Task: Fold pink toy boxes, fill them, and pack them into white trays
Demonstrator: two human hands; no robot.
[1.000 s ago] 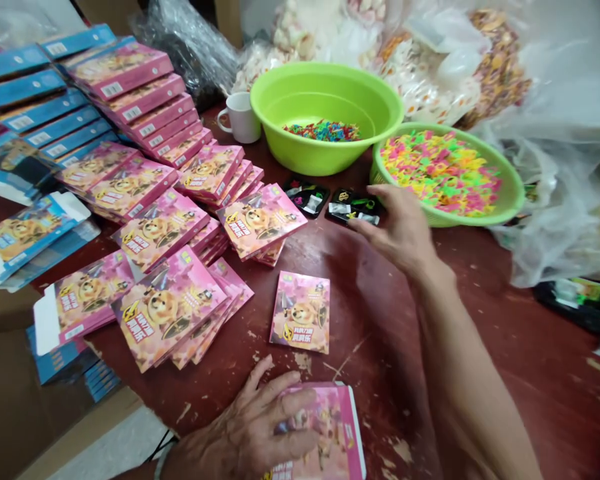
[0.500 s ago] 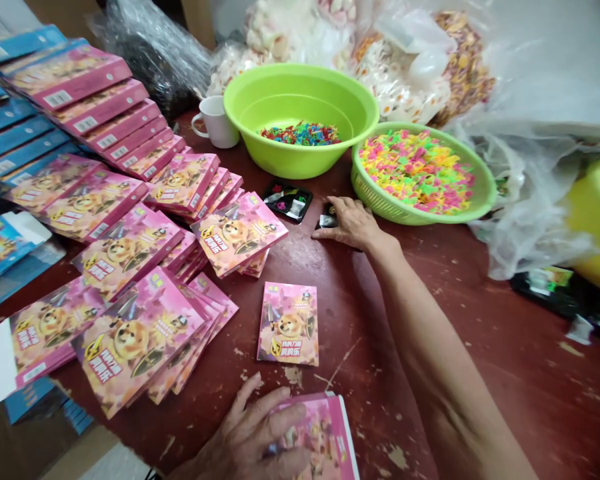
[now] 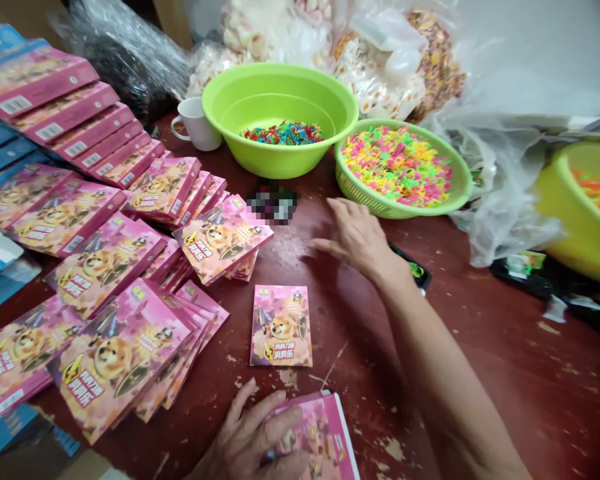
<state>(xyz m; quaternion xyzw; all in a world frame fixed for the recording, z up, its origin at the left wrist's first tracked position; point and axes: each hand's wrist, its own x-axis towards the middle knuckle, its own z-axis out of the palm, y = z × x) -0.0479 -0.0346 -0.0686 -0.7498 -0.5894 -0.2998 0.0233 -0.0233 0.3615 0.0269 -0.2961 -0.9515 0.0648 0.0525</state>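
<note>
My left hand [image 3: 257, 440] lies at the near edge of the red table, fingers curled over the left side of a pink picture box [image 3: 330, 433] whose end flap stands open. My right hand [image 3: 360, 237] reaches out palm down, fingers stretched flat and pointing left. Its wrist covers a small black tray [image 3: 414, 271] holding little coloured parts; only the tray's right corner shows. A second black tray [image 3: 273, 202] sits farther left, blurred. A single flat pink box [image 3: 281, 327] lies between my two hands.
Fanned stacks of pink boxes [image 3: 110, 267] fill the left, with blue boxes [image 3: 0, 153] behind. At the back stand a green bowl [image 3: 280, 150], a green basket [image 3: 445, 200] of bright pieces and a white mug [image 3: 197, 123]. Plastic bags [image 3: 500, 193] and a yellow-green tub [image 3: 565, 220] are at right.
My right hand came down on the nearer black tray and slid it toward me and to the right. My left hand stayed on the pink box. The view shifted right.
</note>
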